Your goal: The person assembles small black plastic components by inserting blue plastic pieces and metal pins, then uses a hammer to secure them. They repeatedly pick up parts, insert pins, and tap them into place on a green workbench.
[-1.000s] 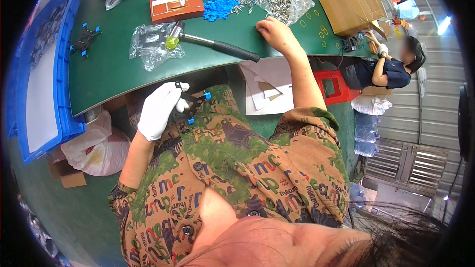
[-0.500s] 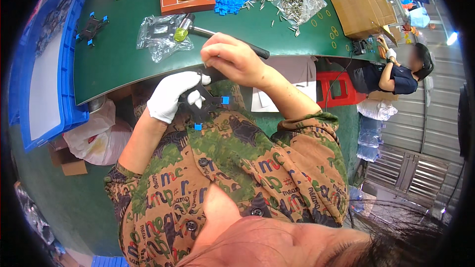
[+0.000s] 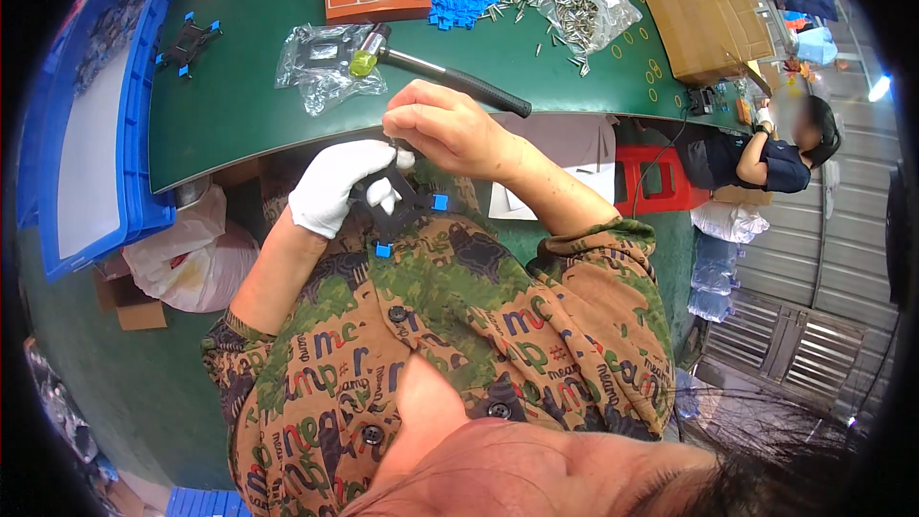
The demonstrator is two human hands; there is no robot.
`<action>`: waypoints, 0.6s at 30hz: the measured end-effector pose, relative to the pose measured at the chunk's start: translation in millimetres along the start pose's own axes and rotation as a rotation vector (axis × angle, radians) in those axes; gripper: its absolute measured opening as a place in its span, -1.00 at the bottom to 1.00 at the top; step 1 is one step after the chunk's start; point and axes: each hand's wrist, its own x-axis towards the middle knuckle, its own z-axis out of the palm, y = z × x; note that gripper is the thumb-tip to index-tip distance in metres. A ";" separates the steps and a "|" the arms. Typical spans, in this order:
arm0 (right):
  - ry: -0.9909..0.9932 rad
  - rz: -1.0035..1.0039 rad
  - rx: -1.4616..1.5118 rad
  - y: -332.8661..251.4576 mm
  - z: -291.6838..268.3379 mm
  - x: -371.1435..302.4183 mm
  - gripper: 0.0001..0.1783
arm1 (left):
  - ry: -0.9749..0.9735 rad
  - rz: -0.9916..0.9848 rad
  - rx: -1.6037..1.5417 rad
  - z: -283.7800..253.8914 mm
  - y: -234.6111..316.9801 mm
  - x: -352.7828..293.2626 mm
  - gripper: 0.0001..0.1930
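The gloved left hand [image 3: 335,189] has its fingers closed on a black bracket [image 3: 410,199] with blue clips [image 3: 439,202], just off the near edge of the desk [image 3: 230,120]. The bare right hand [image 3: 450,132] curls its fingers at the bracket's top; whether they grip anything cannot be told. Multicoloured lettering covers the shirt [image 3: 459,325].

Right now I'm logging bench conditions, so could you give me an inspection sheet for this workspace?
Surface: green table, parts spread on top.
Job's things: black frame with blue end pieces, held below the table edge.
Clutter: hammer, blue pieces heaped, metal pins spilling from a clear bag.
Hands: gloved left hand grips the frame; bare right hand is at its upper end, fingertip contact unclear.
Cables: dark cable hanging near the red stool.
Surroundings: blue crate left; co-worker right.
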 end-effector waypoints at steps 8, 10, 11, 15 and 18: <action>-0.100 -0.053 -0.183 3.4 -3.3 -5.1 -0.69 | 0.102 0.088 0.170 -4.3 8.6 -4.3 -0.68; -0.098 -0.037 -0.202 3.8 -1.1 -8.2 -0.66 | 0.185 0.131 0.356 -3.3 8.4 -7.7 -0.70; -0.094 -0.023 -0.209 3.3 0.4 -10.2 -0.65 | 0.163 0.069 0.497 -3.6 17.4 -11.2 -0.73; -0.144 0.016 -0.254 -0.1 17.4 -20.0 -0.61 | 0.050 0.018 0.720 -17.4 17.7 -20.9 -0.72; -0.155 -0.028 -0.192 -0.8 34.0 -26.3 -0.61 | 0.036 -0.017 0.744 -20.5 14.4 -29.3 -0.70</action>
